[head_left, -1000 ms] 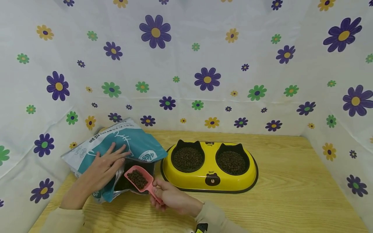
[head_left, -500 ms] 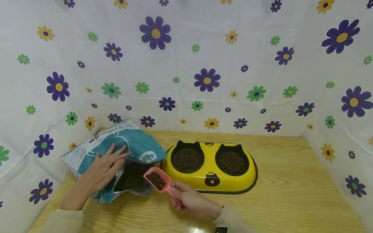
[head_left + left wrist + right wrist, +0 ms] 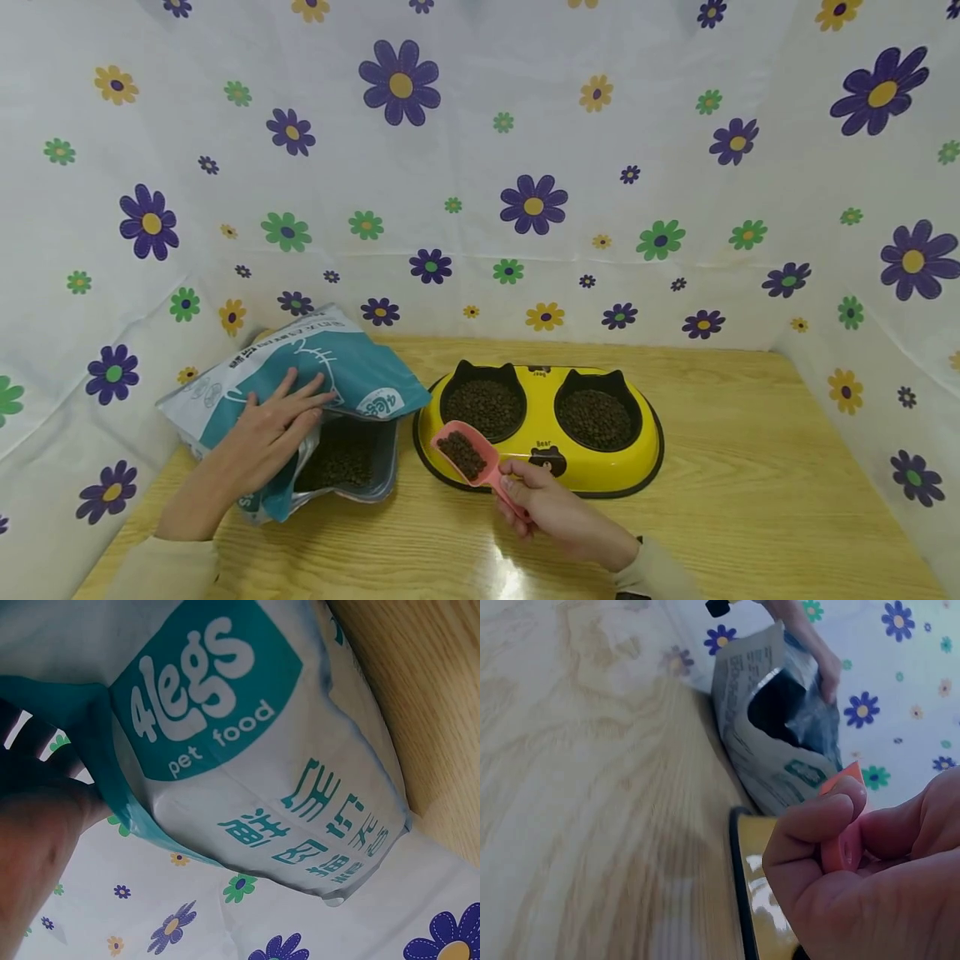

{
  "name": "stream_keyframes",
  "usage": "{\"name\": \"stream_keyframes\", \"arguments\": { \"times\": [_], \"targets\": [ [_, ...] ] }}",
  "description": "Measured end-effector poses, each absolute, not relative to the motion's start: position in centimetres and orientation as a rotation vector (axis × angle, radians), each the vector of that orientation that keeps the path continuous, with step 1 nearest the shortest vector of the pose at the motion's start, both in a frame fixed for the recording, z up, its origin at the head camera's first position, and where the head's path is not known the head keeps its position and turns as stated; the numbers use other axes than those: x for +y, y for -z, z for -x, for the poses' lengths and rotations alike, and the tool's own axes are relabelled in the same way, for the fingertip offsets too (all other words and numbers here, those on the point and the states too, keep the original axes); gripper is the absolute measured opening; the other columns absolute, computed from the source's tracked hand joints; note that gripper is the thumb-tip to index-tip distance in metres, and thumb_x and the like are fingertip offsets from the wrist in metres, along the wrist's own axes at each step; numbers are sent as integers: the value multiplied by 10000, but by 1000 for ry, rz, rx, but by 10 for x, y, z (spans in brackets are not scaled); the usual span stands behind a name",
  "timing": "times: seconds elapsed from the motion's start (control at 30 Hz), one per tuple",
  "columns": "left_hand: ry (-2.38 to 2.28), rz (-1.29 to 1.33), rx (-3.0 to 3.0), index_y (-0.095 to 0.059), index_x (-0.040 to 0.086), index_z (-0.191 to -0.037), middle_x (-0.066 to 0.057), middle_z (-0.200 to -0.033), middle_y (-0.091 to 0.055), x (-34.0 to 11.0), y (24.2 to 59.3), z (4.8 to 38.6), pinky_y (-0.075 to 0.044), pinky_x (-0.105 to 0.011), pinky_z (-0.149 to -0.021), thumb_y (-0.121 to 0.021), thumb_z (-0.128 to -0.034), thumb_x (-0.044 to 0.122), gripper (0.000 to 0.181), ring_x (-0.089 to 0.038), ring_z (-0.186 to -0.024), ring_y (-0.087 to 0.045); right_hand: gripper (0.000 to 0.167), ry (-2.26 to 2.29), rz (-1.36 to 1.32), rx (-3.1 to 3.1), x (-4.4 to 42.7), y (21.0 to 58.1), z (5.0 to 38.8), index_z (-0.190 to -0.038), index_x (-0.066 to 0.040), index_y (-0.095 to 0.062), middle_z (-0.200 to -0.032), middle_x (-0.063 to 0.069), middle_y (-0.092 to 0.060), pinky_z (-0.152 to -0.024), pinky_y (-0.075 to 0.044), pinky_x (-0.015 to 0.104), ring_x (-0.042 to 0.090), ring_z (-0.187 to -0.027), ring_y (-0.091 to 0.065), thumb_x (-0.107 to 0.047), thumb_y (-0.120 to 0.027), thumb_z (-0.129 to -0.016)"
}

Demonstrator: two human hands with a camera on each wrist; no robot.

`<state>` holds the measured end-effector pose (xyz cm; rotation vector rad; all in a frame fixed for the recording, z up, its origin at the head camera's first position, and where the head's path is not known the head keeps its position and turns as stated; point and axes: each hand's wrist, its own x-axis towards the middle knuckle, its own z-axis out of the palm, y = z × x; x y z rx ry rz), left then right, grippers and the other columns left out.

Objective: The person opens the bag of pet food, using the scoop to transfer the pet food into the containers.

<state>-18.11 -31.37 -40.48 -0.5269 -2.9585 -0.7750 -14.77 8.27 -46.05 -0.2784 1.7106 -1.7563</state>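
My right hand (image 3: 558,510) grips the handle of a pink scoop (image 3: 489,467) heaped with brown kibble (image 3: 462,455). The scoop hovers over the front left edge of a yellow double pet bowl (image 3: 480,473), just before its left black dish. In the right wrist view, curled fingers and thumb wrap the pink handle (image 3: 844,851). My left hand (image 3: 273,433) lies with fingers spread on a teal and white pet food bag (image 3: 375,367). The bag's mouth gapes toward the right, with kibble inside. The left wrist view shows the bag's printed side (image 3: 225,735) and my hand at its teal edge.
Both black dishes, the left (image 3: 483,408) and the right (image 3: 597,419), hold brown kibble. The wooden table (image 3: 750,467) stretches to the right and in front. A white flowered cloth (image 3: 465,150) hangs behind and at both sides.
My right hand has carried the loaded scoop rightward from the bag's mouth to the front of the yellow bowl. The left hand and the bag have stayed put.
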Motion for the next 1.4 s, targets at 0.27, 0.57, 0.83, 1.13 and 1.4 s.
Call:
{"name": "stream_keyframes", "arguments": {
  "times": [0.27, 0.57, 0.83, 1.13, 1.4],
  "targets": [
    [777, 531, -2957, -575, 167, -1475, -177, -1645, -353, -313, 404, 181, -5, -900, -1062, -410, -1113, 355, 440, -532, -1555, -120, 209, 1809, 227, 1729, 128, 454, 151, -1116, -35, -443, -802, 9, -527, -561, -368, 231, 116, -613, -420, -205, -324, -1135],
    [777, 519, -2962, -579, 164, -1471, -169, -1647, -354, -313, 406, 182, -14, -897, -1068, -413, -1112, 362, 443, -525, -1558, -120, 275, 1833, 90, 1916, 182, 446, 155, -1184, 29, -418, -816, 4, -541, -559, -405, 244, 99, -608, -439, -235, -357, -1133],
    [775, 537, -2950, -575, 169, -1474, -181, -1641, -360, -314, 405, 182, -2, -901, -1058, -412, -1114, 332, 428, -536, -1551, -128, 280, 1766, -106, 2222, 207, 448, 158, -1272, 59, -430, -808, 51, -587, -547, -404, 254, 115, -601, -454, -175, -392, -1122],
    [784, 524, -2957, -573, 163, -1476, -187, -1639, -361, -314, 406, 181, 7, -897, -1065, -409, -1115, 333, 431, -528, -1556, -122, 261, 1467, -99, 2695, 211, 450, 161, -1164, 21, -568, -802, 119, -668, -496, -466, 253, 131, -538, -528, -217, -483, -1099],
    [795, 519, -2957, -578, 170, -1472, -180, -1642, -359, -314, 407, 181, 6, -896, -1066, -414, -1114, 337, 428, -527, -1557, -118, 156, 1173, 55, 3054, 207, 456, 164, -1022, 14, -612, -711, 46, -636, -491, -392, 213, 72, -526, -438, -128, -557, -1053]
  ]
}}
